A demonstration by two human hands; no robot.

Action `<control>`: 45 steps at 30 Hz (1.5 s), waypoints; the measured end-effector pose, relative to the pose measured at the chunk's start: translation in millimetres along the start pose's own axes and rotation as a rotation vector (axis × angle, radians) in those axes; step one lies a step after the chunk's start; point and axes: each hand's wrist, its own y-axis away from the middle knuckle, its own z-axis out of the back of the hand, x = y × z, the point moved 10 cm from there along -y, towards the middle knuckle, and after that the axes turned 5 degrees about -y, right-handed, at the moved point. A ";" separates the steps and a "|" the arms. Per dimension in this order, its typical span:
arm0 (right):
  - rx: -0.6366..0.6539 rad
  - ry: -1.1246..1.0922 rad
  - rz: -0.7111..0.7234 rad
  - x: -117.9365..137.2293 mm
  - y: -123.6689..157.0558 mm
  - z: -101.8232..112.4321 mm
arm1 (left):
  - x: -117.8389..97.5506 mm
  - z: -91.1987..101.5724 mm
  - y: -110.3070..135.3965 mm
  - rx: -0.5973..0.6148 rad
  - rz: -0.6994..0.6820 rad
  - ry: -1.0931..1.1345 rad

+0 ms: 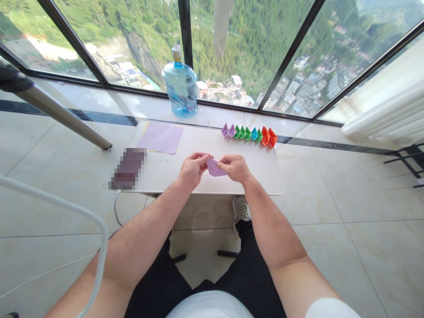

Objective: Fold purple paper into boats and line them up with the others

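Note:
A small folded piece of purple paper (216,169) is held up over the front part of a low white table (258,176). My left hand (194,168) pinches its left upper corner between thumb and fingers. On the other side, my right hand (234,167) grips the right edge, thumb on top. Farther back at the left lies a stack of flat purple sheets (161,137), with a yellowish edge showing beneath. Folded paper boats stand in a row at the back right: purple boats (228,130), green boats (243,133), a blue boat (254,134) and orange boats (268,137).
A blurred-out dark rectangular object (128,168) rests on the table's left end, a cable (115,207) hanging below. Behind the table, a big blue water bottle (180,90) stands by the window. A slanting pole (66,110) and a white curved tube (99,229) are at left.

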 end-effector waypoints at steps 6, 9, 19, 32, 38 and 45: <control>0.002 0.039 0.007 -4.4 1.1 2.8 | -11.4 29.3 -7.9 -0.178 -0.005 0.117; 0.002 0.003 -0.014 -7.2 0.9 3.3 | -13.4 26.2 -7.5 -0.128 0.013 0.054; 0.017 -0.046 -0.050 -7.1 1.6 -4.6 | 11.0 -2.1 -0.4 0.007 0.015 -0.216; -0.010 -0.073 -0.074 -10.4 0.0 3.6 | -5.9 17.0 -9.6 -0.064 -0.029 -0.103; 0.018 -0.207 -0.066 -11.7 1.2 0.6 | 12.8 -1.3 1.6 0.036 0.092 -0.115; -0.046 -0.304 -0.019 -13.5 -0.6 0.4 | 11.9 8.7 1.7 -0.116 0.079 0.188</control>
